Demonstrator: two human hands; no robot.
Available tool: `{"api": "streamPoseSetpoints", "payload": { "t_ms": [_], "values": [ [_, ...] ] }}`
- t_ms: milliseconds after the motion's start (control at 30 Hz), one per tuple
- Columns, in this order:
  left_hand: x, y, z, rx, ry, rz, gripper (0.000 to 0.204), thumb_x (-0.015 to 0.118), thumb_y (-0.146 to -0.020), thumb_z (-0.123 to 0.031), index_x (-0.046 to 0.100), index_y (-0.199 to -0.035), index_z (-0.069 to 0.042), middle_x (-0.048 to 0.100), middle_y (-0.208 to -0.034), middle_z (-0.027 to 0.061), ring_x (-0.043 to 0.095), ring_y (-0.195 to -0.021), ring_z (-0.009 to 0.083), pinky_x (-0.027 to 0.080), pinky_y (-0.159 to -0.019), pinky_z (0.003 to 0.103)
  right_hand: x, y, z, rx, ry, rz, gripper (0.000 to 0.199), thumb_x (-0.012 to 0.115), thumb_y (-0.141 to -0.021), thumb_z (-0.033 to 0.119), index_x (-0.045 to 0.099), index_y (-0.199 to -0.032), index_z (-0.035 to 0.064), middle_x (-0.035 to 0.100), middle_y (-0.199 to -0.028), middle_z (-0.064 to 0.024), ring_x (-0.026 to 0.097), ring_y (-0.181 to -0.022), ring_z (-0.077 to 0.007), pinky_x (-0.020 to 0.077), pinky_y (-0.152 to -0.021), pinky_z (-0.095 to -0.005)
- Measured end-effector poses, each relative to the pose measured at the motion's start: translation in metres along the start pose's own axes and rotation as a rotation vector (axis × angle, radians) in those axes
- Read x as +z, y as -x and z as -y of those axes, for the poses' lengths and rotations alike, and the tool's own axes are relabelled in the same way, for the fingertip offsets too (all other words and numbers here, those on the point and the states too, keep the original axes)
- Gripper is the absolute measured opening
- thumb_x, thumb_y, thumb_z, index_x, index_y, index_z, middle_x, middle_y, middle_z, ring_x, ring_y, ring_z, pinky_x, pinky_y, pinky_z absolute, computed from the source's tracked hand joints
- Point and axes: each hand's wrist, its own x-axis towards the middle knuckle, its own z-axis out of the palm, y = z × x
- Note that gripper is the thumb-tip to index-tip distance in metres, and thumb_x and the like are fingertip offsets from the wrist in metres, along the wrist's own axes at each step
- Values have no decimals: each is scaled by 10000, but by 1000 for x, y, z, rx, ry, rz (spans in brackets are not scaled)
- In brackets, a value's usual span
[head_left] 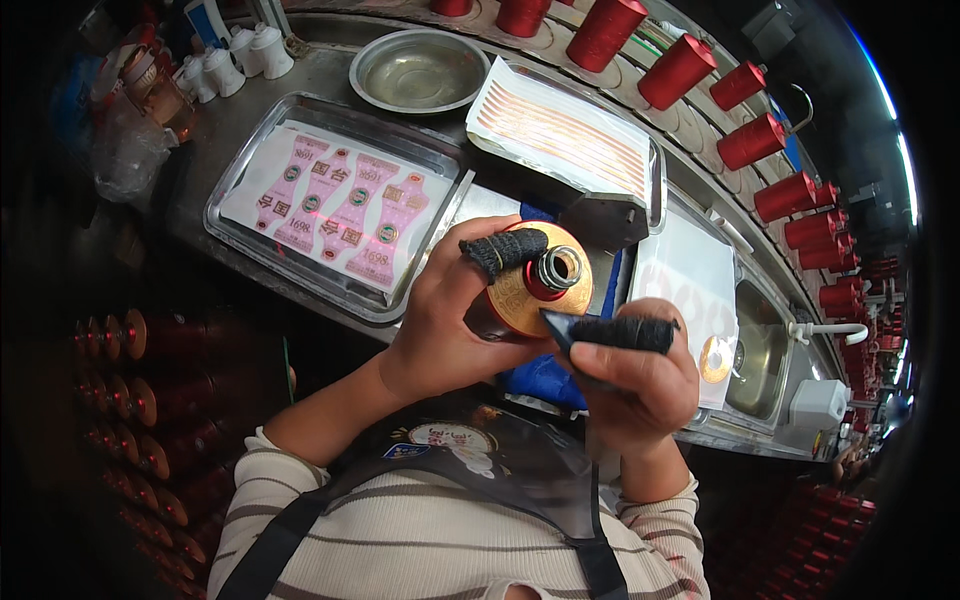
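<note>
A dark red bottle (484,321) is tilted toward me in front of my chest, its neck (560,270) ringed with metal and uncapped. A gold ring-shaped label (574,300) lies around that neck on the shoulder. My left hand (430,320) is wrapped around the bottle's side, with a black knitted finger cover (505,250) on one finger resting near the neck. Pinched in my right hand (645,385) is a dark flat scraper-like blade (562,328), its pointed corner at the label's near edge. Another black cover (628,334) wraps a right finger.
On the metal counter are a tray (215,205) of pink label sheets, a metal bowl (420,100) of liquid, and a tray (657,185) with orange-striped sheets. Red bottles (678,72) line the curved conveyor behind. A sink (765,370) stands right; racked bottles (140,395) lie lower left.
</note>
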Motion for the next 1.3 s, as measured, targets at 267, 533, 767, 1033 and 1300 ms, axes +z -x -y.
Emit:
{"api": "streamPoseSetpoints", "payload": {
  "t_ms": [267,533,767,1033,1300],
  "values": [
    [13,-1,-11,-110,-39,-111,725,927,-618,-224,608,-1233,-13,532,-1302,189,558,-1182,384,469,-1005,438,11,-21,0,-14,-103,72,367,777,-619,-92,776,-946,75,669,-879,-76,644,-799,-280,529,-696,-372],
    [25,0,-2,-69,-166,-231,769,928,-626,-344,591,-1258,-64,509,-1218,149,550,-1103,359,481,-921,446,12,-25,3,6,-67,48,395,789,-603,-103,768,-958,69,675,-898,-91,629,-759,-275,512,-651,-357],
    [30,8,2,-31,-251,-273,764,899,-646,-400,589,-1265,-76,492,-1187,146,524,-1076,359,451,-905,463,18,-18,-3,-12,24,-22,388,790,-607,-118,754,-948,66,668,-872,-75,633,-759,-264,512,-647,-347],
    [33,12,8,-13,-134,-275,827,898,-674,-422,524,-1305,-40,476,-1206,169,479,-1140,374,409,-961,480,20,-10,4,31,-64,-11,374,822,-621,-106,745,-947,60,669,-858,-79,630,-751,-255,504,-657,-341],
    [-29,-17,28,-413,244,515,1070,950,-637,-249,323,-1465,8,447,-1422,228,486,-1317,381,411,-1086,447,21,-4,-8,111,-55,-100,367,888,-647,-51,732,-951,81,687,-861,-92,635,-777,-246,495,-677,-338]
  ]
}}
